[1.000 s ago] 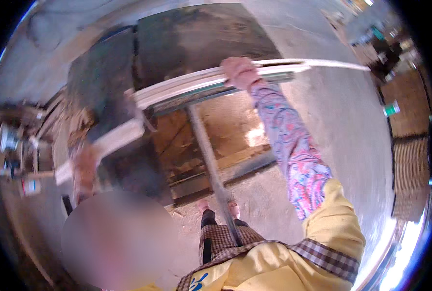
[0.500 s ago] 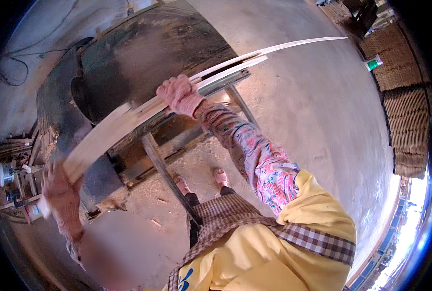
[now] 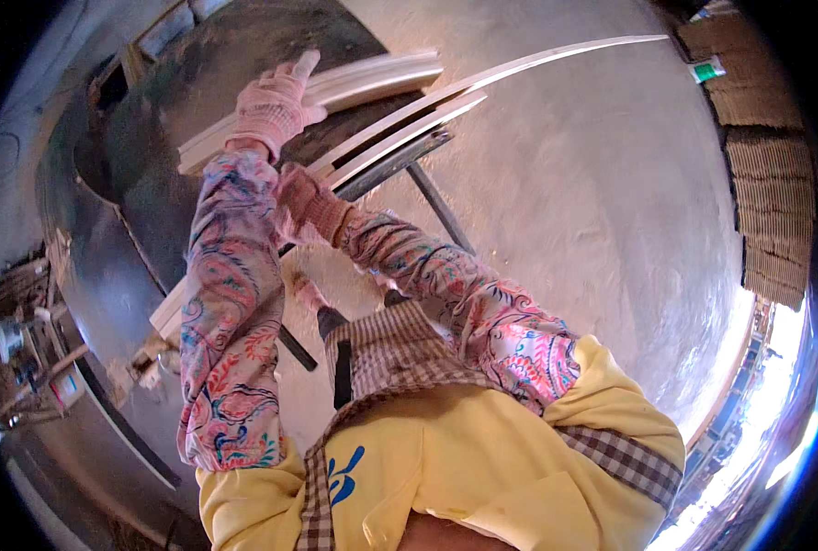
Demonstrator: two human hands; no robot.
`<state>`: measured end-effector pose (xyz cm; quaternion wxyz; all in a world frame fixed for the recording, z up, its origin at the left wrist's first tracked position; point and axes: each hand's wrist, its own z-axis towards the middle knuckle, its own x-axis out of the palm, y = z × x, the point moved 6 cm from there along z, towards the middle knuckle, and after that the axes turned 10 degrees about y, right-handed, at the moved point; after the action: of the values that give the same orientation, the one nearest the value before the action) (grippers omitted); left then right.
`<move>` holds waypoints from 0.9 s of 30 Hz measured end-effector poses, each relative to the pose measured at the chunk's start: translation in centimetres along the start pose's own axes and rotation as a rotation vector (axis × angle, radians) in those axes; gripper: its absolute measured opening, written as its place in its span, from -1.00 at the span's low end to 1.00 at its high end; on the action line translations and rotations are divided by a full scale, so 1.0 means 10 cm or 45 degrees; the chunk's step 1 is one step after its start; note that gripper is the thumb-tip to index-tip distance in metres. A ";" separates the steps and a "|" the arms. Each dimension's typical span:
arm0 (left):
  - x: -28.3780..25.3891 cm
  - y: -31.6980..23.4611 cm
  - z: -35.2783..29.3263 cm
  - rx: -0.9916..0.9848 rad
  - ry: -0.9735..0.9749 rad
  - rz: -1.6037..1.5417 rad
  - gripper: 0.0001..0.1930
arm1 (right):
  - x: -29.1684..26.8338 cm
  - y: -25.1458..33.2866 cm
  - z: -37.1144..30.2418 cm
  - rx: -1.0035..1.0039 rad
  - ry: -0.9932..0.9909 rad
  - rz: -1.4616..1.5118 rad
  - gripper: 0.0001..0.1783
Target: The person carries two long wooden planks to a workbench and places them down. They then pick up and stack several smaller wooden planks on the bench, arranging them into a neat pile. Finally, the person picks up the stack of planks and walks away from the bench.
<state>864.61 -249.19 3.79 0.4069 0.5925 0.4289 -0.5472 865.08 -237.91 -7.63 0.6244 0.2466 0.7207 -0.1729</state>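
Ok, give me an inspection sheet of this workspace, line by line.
Surface: dark tabletop, smudged.
Job's things: bundle of pale strips over the tabletop; long pale strips alongside, reaching past its edge.
Clutter: wood pieces and a pale container, far left.
Grips: both gloved; left grip on the bundle, right grip at the long strips; finger closure unclear.
Cables: faint dark loop, upper left, possibly a cable.
Surroundings: grey floor; stacked brown corrugated sheets, right.

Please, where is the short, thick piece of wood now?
In the head view, the thick piece of wood is upper left of centre, over the dark table, under the left hand and beyond the long strip.
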 end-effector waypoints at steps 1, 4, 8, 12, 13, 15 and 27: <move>0.08 0.11 -0.27 -0.029 -0.009 0.001 -0.05 | -0.16 0.13 -0.12 -0.115 -0.071 0.048 -0.38; 0.03 0.12 -0.75 0.068 0.208 -0.051 0.00 | -0.27 -0.14 -0.33 -0.113 -0.084 0.146 -0.37; 0.27 0.26 -1.79 -0.222 0.765 0.036 0.10 | -0.43 -0.14 -0.34 -0.205 -0.207 0.174 -0.39; 0.53 0.39 -1.96 -0.302 0.448 0.037 0.00 | -0.57 -0.09 -0.40 -0.162 -0.331 -0.139 -0.50; 0.58 0.47 -2.02 -0.325 0.488 0.026 -0.04 | -0.53 -0.03 -0.34 -0.167 -0.271 -0.171 -0.53; 0.58 0.51 -2.02 -0.338 0.518 0.028 -0.11 | -0.51 -0.01 -0.29 -0.139 -0.212 -0.079 -0.49; -0.03 1.27 -2.95 -0.260 0.233 0.103 -0.32 | -0.99 -0.99 -1.12 -0.038 -0.052 0.326 -0.03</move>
<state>885.53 -224.97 6.34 0.4460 0.6121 0.4935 -0.4276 851.31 -241.14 3.32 0.6595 0.3238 0.6729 -0.0859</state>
